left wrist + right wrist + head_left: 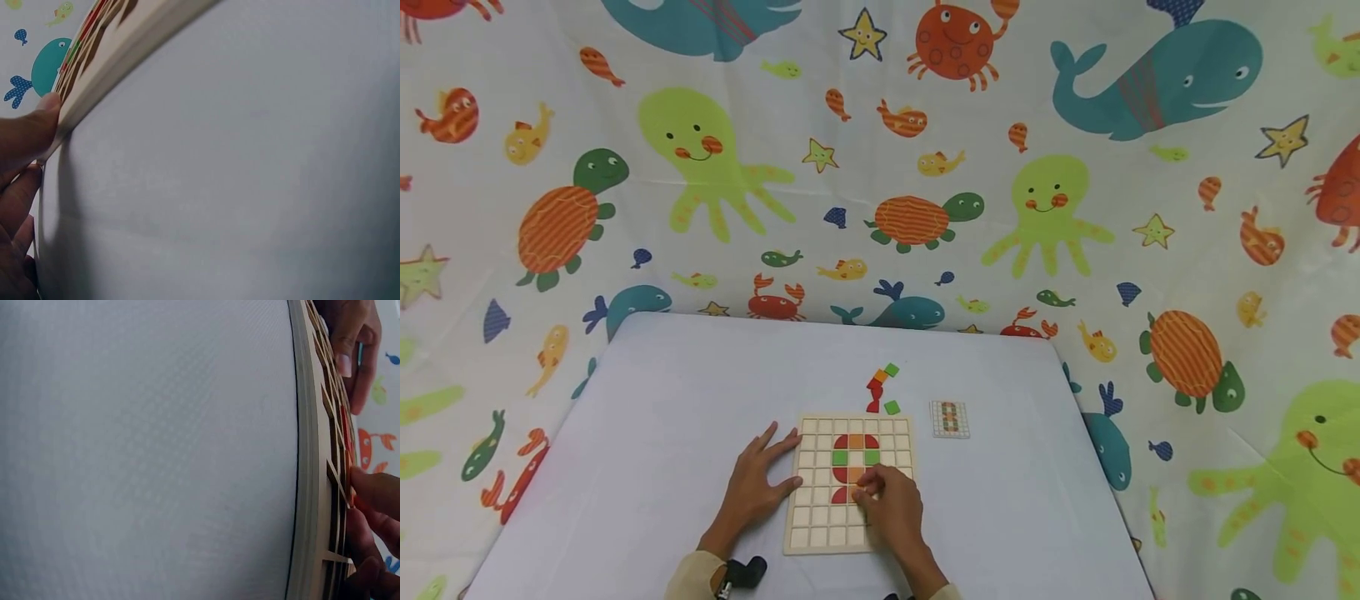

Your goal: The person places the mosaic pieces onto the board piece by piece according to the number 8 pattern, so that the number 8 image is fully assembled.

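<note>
One small, flat orange square tile (852, 493) is at the lower middle of the pale wooden grid board (817, 496), just right of a red, round-edged tile (840, 496); whether it lies flush in its cell is hidden by fingers. The right hand (895, 504) appears to pinch it, thumb and fingertips nearly together. It should be light, stiff and perhaps slick, hard to pick out once seated, so opposite edges are the likely best hold. The board looks rigid and light enough to slide; its raised rim offers a hold, and there the left hand (752, 479) rests, fingers spread, gripping nothing. Beyond the far edge lie loose coloured tiles (892, 407), with a small gridded pattern card (951, 419) farther right.
</note>
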### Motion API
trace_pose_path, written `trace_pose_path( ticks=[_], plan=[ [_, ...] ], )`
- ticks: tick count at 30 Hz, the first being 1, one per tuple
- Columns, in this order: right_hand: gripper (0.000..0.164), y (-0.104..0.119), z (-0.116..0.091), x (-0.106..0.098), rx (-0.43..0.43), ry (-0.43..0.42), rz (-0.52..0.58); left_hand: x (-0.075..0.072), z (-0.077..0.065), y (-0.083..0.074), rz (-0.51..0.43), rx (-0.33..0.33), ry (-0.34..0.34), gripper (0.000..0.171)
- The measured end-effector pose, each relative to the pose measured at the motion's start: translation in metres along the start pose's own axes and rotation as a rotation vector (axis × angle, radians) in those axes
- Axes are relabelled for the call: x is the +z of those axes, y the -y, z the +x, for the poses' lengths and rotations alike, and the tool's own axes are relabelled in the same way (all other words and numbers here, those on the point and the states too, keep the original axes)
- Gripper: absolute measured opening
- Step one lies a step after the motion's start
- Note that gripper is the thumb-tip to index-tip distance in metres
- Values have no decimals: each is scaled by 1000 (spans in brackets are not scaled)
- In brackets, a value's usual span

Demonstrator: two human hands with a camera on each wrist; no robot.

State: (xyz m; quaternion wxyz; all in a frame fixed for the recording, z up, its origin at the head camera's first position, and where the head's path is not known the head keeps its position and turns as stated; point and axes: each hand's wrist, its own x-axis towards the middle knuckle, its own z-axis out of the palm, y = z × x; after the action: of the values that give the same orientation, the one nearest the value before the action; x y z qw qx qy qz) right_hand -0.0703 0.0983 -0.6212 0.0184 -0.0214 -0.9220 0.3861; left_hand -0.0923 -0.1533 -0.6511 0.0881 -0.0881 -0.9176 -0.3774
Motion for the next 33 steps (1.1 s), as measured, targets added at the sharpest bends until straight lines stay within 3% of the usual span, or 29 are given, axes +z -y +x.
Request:
trace_pose_path(
  ticks=[9, 17, 25, 33],
  plan=[
    [20, 2, 0, -3, 13, 40, 1, 4, 1, 3, 2, 14, -5, 68],
    [17, 1, 7, -13, 42, 74, 119, 4, 0, 2, 3, 17, -6, 68],
    [14, -1, 45, -26, -16, 7, 144, 2, -1, 2, 4, -17, 17, 67],
    [14, -4, 91, -35, -56, -36, 145, 1, 1, 1, -7, -9, 14, 68]
  ],
)
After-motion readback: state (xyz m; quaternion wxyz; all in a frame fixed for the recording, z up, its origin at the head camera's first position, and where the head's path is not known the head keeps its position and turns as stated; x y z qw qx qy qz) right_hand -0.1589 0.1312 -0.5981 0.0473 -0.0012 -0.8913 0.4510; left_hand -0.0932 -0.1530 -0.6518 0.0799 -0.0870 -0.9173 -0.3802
